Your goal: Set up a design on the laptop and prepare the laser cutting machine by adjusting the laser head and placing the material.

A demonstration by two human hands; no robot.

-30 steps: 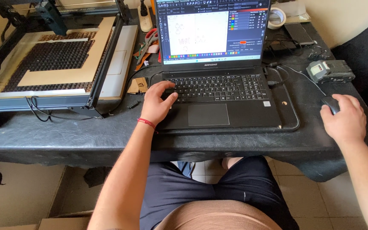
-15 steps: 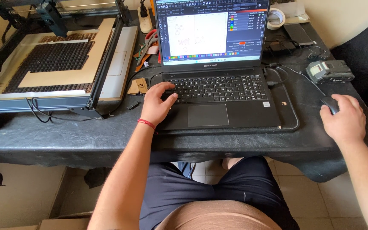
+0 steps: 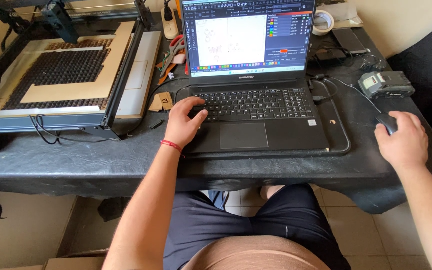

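1. Laptop work is under way: the open black laptop is sitting in the middle of the dark worktop, and its screen is showing a design program with a pale drawing area holding a few faint outline shapes beside a panel of coloured rows.
2. Left hand is resting at the left end of the laptop's keyboard, its fingers curled loosely and touching the keys, gripping nothing; a red band is circling the wrist.
3. Right hand is lying over a small dark computer mouse well to the right of the laptop, palm down, fingers draped loosely around it.
4. Progress, as I judge it, is sitting at the on-screen stage: a drawing is open, and both hands are occupied with the controls.
5. Framed cutting machine on the left of the worktop is holding a tan board on its dark honeycomb bed; the board is already showing a large stepped cut-out, while its head is parked at the far rail.
6. Small cardboard scraps, red-handled pliers, a tape roll and a grey battery pack are lying around the laptop.
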